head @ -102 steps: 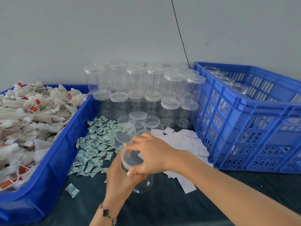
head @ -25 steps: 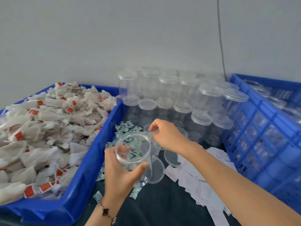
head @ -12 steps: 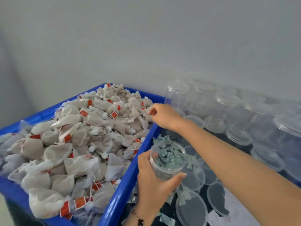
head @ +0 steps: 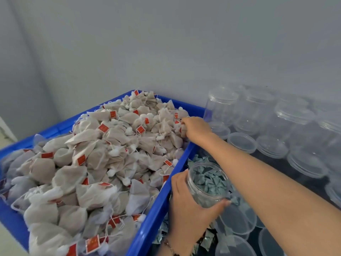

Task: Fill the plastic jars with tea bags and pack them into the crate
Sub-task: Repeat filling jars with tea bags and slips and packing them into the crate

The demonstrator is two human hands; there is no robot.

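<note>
Left hand (head: 190, 206) grip wraps open jar (head: 207, 184), mouth up, just right of blue tray (head: 158, 204) wall, likely for short carry. Right hand (head: 195, 126) fingers curled on tea bag (head: 183, 131) at far right of heap. Lidded jars (head: 221, 106) wait far right on tabletop. Crate out of view.

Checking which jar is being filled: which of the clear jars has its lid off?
The jar gripped by the left hand, beside the blue bin; the stacked jars behind are lidded.
</note>
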